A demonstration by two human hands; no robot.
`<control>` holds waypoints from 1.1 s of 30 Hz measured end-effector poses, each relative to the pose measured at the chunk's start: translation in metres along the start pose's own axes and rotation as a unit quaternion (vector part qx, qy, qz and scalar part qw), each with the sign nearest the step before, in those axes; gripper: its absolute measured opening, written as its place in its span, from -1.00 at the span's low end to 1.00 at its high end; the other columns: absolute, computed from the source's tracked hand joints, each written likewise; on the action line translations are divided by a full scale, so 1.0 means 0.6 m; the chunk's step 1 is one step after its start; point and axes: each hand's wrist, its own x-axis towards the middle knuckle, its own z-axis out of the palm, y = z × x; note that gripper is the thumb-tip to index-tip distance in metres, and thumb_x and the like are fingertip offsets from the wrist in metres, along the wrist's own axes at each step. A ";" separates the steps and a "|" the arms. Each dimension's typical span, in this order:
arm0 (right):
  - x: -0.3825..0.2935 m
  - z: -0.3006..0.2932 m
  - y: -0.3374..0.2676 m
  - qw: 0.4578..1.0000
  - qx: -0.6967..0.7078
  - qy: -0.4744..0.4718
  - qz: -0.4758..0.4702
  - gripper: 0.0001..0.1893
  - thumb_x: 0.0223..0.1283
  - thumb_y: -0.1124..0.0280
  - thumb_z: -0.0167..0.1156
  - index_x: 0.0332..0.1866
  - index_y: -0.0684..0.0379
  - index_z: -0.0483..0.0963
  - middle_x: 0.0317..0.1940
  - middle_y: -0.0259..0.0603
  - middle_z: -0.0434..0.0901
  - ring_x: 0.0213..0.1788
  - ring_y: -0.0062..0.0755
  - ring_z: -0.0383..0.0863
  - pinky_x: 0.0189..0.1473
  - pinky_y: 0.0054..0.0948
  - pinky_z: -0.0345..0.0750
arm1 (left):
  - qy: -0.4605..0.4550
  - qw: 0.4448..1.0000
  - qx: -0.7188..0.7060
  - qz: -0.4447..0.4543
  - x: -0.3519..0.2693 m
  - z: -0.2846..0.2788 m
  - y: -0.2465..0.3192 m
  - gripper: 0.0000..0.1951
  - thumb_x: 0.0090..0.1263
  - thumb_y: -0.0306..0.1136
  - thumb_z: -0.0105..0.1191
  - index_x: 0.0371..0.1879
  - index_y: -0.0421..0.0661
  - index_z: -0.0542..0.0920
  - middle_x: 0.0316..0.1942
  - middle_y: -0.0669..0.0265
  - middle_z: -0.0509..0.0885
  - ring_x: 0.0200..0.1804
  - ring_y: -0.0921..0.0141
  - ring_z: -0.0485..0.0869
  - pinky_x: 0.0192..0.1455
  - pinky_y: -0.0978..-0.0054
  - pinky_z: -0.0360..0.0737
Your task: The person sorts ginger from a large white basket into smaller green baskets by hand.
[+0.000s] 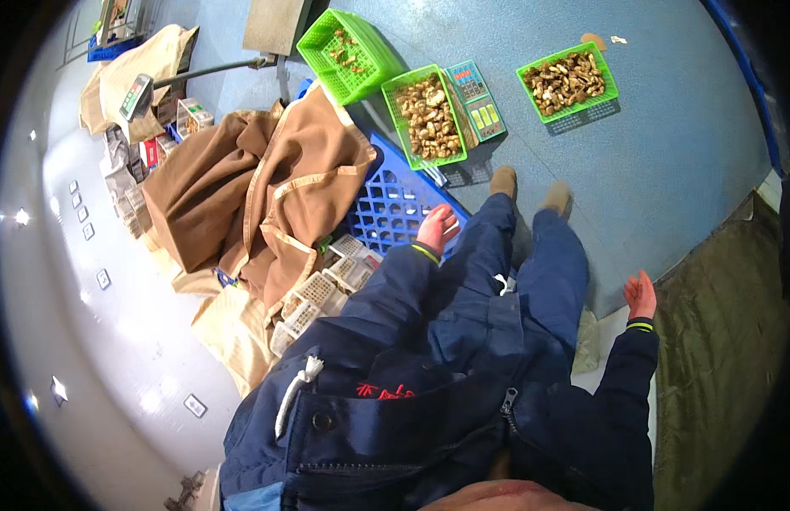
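Note:
My left hand (438, 228) hangs with bent fingers over the edge of a blue plastic crate (395, 198), holding nothing that I can see. Out to the right, my right hand (640, 295) hangs beside my leg, its fingers loosely curled and no object visible in it. Ahead of my feet, a green plastic basket of mushrooms (429, 118) rests against a digital scale (477, 102). Another green basket of mushrooms (566, 83) stands on the blue floor farther right. Behind them, a stack of green baskets (350, 57) has a few mushroom pieces in the top one.
A brown cloth (242, 185) covers much of the goods at the left. White plastic baskets (315, 294) stand beside the blue crate. A scale display on a pole (137, 98) rises at the upper left. Dark green fabric (720, 358) lies at the right.

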 end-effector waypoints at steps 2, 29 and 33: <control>0.054 0.004 -0.013 0.998 -0.039 0.031 0.037 -0.52 0.25 0.12 0.20 0.22 0.08 0.40 -0.31 -0.31 0.60 -0.38 -0.46 0.57 -0.33 -0.47 0.53 | -0.003 0.999 0.002 0.034 -0.039 0.055 -0.003 -0.72 0.41 -0.21 -0.01 0.03 0.00 0.47 -0.07 0.44 0.55 0.03 0.44 0.55 0.10 0.27 0.50; 0.253 0.771 -0.049 0.882 -0.346 -0.319 -0.034 -0.57 0.29 0.30 0.14 0.22 0.21 0.38 -0.21 -0.25 0.62 -0.34 -0.59 0.57 -0.43 -0.64 0.42 | -0.070 0.948 -0.309 0.017 -0.079 0.069 -0.185 -0.60 0.56 -0.26 -0.21 0.26 -0.22 0.29 0.14 0.14 0.47 0.14 0.25 0.51 0.22 0.32 0.43; 0.269 0.977 0.066 0.835 -0.370 -0.397 -0.090 -0.53 0.21 0.33 0.18 0.23 0.23 0.38 -0.21 -0.30 0.61 -0.34 -0.68 0.53 -0.42 -0.69 0.39 | -0.080 0.946 -0.314 0.007 -0.065 0.030 -0.157 -0.52 0.54 -0.16 -0.21 0.33 -0.16 0.25 0.27 0.11 0.38 0.25 0.21 0.43 0.30 0.23 0.36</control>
